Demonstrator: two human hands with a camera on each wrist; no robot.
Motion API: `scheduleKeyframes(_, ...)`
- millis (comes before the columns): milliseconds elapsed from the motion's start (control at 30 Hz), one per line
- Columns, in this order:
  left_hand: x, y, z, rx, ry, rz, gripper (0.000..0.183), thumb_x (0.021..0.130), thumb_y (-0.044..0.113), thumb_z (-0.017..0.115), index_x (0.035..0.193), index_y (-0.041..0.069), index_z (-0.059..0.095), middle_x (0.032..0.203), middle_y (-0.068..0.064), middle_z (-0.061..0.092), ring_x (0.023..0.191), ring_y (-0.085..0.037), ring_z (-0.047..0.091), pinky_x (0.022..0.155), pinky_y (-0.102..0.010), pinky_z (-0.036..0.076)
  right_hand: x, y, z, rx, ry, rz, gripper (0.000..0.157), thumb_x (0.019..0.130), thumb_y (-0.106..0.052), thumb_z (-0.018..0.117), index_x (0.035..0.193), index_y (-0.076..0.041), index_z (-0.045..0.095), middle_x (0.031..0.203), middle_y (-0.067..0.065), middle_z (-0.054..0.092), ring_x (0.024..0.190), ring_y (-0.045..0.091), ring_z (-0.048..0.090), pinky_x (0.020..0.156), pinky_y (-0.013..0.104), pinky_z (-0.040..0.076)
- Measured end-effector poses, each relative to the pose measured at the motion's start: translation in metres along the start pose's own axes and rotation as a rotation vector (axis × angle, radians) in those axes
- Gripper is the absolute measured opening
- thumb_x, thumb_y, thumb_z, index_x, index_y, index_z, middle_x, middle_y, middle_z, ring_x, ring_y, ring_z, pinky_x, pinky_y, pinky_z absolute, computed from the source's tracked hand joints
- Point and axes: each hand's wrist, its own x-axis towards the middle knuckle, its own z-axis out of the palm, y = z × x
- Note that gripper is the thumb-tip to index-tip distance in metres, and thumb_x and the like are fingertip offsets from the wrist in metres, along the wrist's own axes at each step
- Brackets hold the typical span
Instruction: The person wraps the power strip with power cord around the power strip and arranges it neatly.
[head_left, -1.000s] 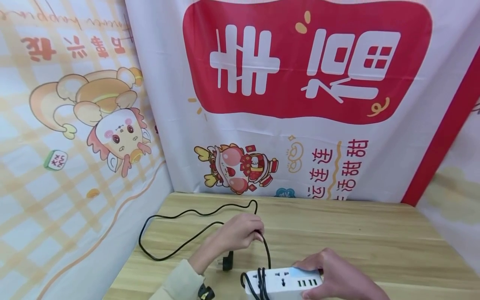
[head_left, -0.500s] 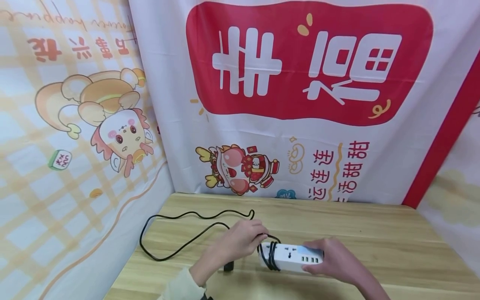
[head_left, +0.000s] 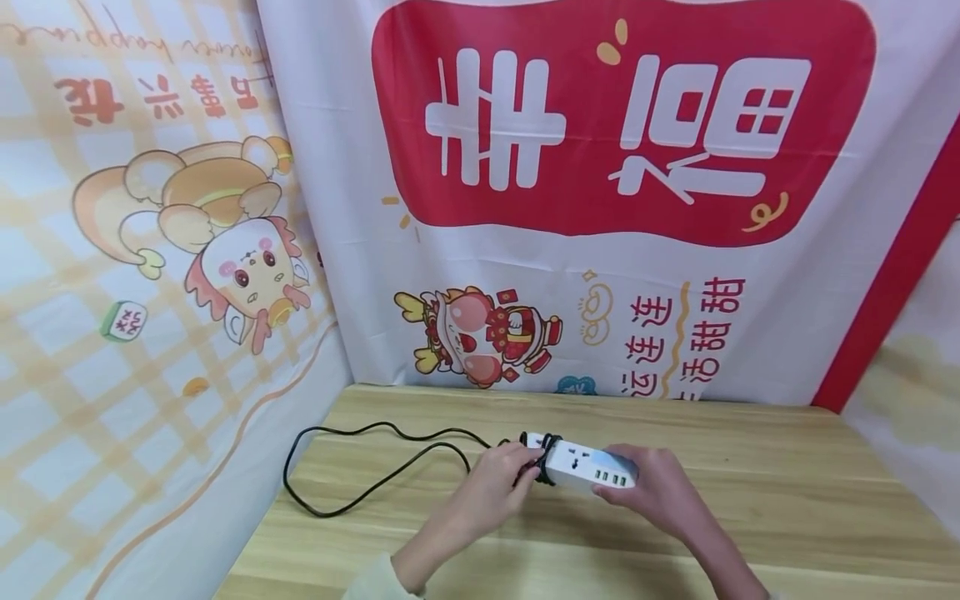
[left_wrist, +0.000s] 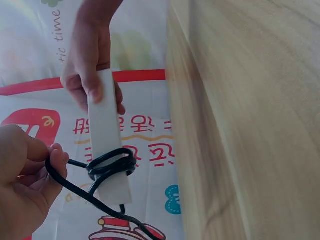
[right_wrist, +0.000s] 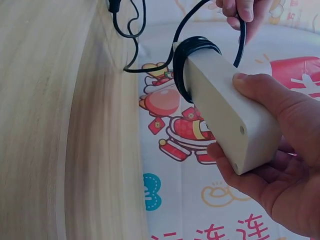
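A white power strip with sockets and several USB ports is held above the table by my right hand. Thumb and fingers grip opposite sides of its end, as the right wrist view shows. Black cord wraps in several turns round the strip's other end. My left hand pinches the cord just beside those turns; in the left wrist view the fingertips close on it. The rest of the cord loops over the table to the left. In the right wrist view the black plug shows at the top edge.
The wooden table runs back to a white cloth printed with red characters and a cartoon dragon. A checked cloth hangs along the left side, and another pale cloth stands at the right.
My right hand has lifted the power strip and moved it farther back, tilting it. My left hand has followed to the strip's wrapped end, drawing the cord in close beside it.
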Motion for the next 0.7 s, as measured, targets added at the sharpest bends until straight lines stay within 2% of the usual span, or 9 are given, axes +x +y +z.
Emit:
scheduleKeyframes(67,-0.002,0.000,0.003,-0.024,0.011,-0.015,0.028,0.097,0.009,0.062,0.124,0.000,0.066,0.100,-0.005,0.072,0.084,-0.002,0.061,0.075,-0.015,0.053,0.002,-0.001,0.002,0.007,0.033,-0.004,0.053,0.070,-0.034,0.090,0.115,-0.010,0.073,0.103,0.007,0.075,0.078,0.011,0.062,0.065,0.023,0.049)
scheduleKeyframes(167,-0.005,-0.001,0.009,-0.130,0.037,-0.053,0.031,0.096,0.004,0.062,0.126,-0.003,0.064,0.093,-0.004,0.070,0.078,0.000,0.060,0.074,-0.014,0.053,0.003,-0.001,0.005,0.021,0.086,-0.014,0.054,0.072,-0.032,0.089,0.117,-0.008,0.072,0.105,0.011,0.075,0.078,0.012,0.063,0.063,0.022,0.050)
scheduleKeyframes(333,-0.008,-0.005,0.019,-0.324,0.109,-0.110,0.031,0.094,-0.004,0.061,0.124,-0.006,0.063,0.093,-0.014,0.072,0.076,-0.003,0.067,0.072,-0.012,0.055,0.004,0.000,0.005,0.056,0.151,0.000,0.057,0.072,-0.033,0.089,0.119,-0.007,0.071,0.109,0.016,0.074,0.081,0.017,0.065,0.063,0.023,0.050)
scheduleKeyframes(467,-0.009,-0.008,0.021,-0.343,0.158,-0.118,0.027,0.093,-0.004,0.061,0.120,-0.007,0.064,0.089,-0.014,0.072,0.072,-0.002,0.067,0.070,-0.013,0.056,0.007,-0.001,0.006,0.095,0.175,0.003,0.055,0.073,-0.032,0.089,0.119,-0.007,0.071,0.108,0.016,0.074,0.082,0.019,0.066,0.065,0.025,0.051)
scheduleKeyframes(600,-0.007,-0.009,0.016,-0.326,0.151,-0.119,0.023,0.095,-0.002,0.060,0.117,-0.005,0.065,0.088,-0.011,0.071,0.071,0.001,0.063,0.068,-0.014,0.055,0.010,-0.003,0.005,0.116,0.194,0.003,0.054,0.073,-0.030,0.088,0.119,-0.006,0.071,0.107,0.017,0.074,0.084,0.021,0.068,0.066,0.028,0.054)
scheduleKeyframes(700,-0.006,-0.011,0.011,-0.275,0.141,-0.114,0.016,0.097,0.001,0.059,0.110,-0.002,0.067,0.085,-0.005,0.069,0.071,0.001,0.059,0.067,-0.016,0.054,0.012,-0.003,0.005,0.120,0.195,0.008,0.054,0.074,-0.029,0.088,0.121,-0.008,0.071,0.109,0.017,0.074,0.086,0.023,0.068,0.068,0.030,0.055)
